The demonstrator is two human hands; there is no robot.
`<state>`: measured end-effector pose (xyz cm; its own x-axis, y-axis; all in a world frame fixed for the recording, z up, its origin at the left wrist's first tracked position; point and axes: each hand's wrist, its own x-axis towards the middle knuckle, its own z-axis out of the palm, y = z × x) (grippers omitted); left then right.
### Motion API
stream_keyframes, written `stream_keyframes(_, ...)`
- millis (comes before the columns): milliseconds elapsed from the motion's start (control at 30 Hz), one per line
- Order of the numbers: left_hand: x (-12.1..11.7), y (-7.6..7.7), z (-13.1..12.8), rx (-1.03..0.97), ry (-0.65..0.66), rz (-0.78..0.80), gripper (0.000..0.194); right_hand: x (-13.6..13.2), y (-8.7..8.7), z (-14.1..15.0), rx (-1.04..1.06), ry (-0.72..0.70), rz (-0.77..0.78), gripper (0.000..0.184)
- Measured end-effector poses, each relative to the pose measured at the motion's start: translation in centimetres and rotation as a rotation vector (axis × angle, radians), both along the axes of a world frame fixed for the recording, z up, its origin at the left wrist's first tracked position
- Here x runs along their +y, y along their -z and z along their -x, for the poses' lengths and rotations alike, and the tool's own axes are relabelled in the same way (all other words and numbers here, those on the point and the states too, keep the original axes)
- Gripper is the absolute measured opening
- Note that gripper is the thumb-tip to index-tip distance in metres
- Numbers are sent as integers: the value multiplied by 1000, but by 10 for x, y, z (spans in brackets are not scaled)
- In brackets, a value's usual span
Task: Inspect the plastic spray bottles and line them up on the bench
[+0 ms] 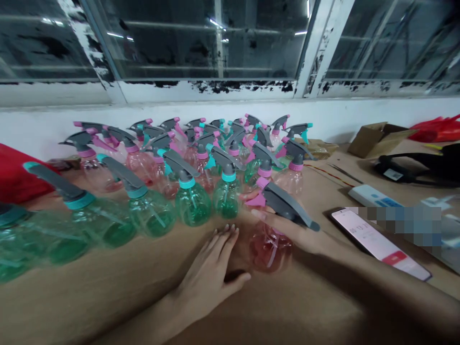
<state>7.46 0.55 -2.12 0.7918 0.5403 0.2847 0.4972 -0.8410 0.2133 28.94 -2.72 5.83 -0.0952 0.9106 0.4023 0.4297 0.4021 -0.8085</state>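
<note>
Pink-tinted plastic spray bottle (269,249) at the front of the crowd, just right of the green row, its grey trigger head (285,203) and pink trigger (255,199) angled up and away from the body. Clear, rounded body with a faint pink tint and a thin dip tube (272,256) inside; no telling whether the base rests on the table. Right hand (291,235) wrapped around the neck just below the head, fingers curled narrowly behind it and holding the bottle, seemingly for a firm grip on the slimmest part rather than the round body. Left hand (206,275) flat and palm down on the brown tabletop (108,297), fingers slightly spread and holding nothing, fingertips just short of a green-tinted spray bottle (192,206), probably bracing beside the held bottle. Farther back, ranks of spray bottles (201,153) packed close together, teal-collared green ones in front and pink-collared ones behind, apparently grouped by colour. Off to the right, within easy reach, a partly blurred smartphone (377,242) lying flat and a white power strip (372,196); beyond them, an open cardboard box (381,139) and a red plastic bag (436,129).
</note>
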Motion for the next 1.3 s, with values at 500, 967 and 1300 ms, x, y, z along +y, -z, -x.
stream_keyframes(500,0,-5,-2,127,33,-63,61,1,5,0,188,-74,133,29)
stream_keyframes(967,0,-7,-3,133,35,-66,59,2,-2,3,216,-74,101,29)
stream_keyframes(1300,0,-5,-3,128,41,-59,59,1,3,0,177,-31,150,28)
